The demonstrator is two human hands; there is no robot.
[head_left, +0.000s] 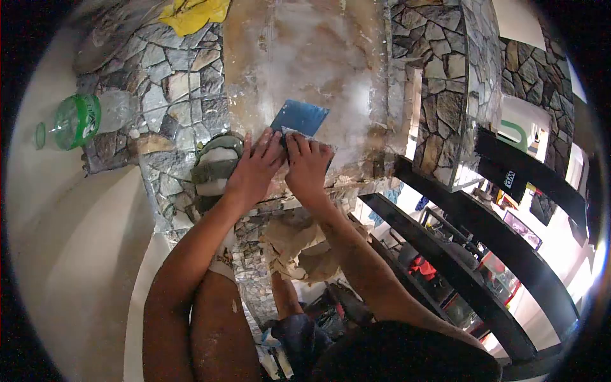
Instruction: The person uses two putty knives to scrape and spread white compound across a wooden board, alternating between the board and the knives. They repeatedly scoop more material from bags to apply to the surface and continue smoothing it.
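A flat blue sheet (301,118), perhaps sandpaper, lies on a worn, white-smeared board (305,57). My right hand (310,167) is on its near edge with fingers bent and pressed down, and a dark edge shows beside the palm. My left hand (256,167) lies just left of it, fingers stretched out and slightly apart, the index fingertip touching the sheet's lower left corner. Left of that hand, a greenish container (216,167) with pale material in it stands on the stone-patterned surface (175,83). What is under both palms is hidden.
A clear plastic bottle (95,114) with a green band lies at the left. A yellow cloth (194,14) is at the top. A stone-patterned post (442,95) and dark slats (445,254) stand at the right, above a lower cluttered area. Crumpled brown paper (296,245) hangs below the board edge.
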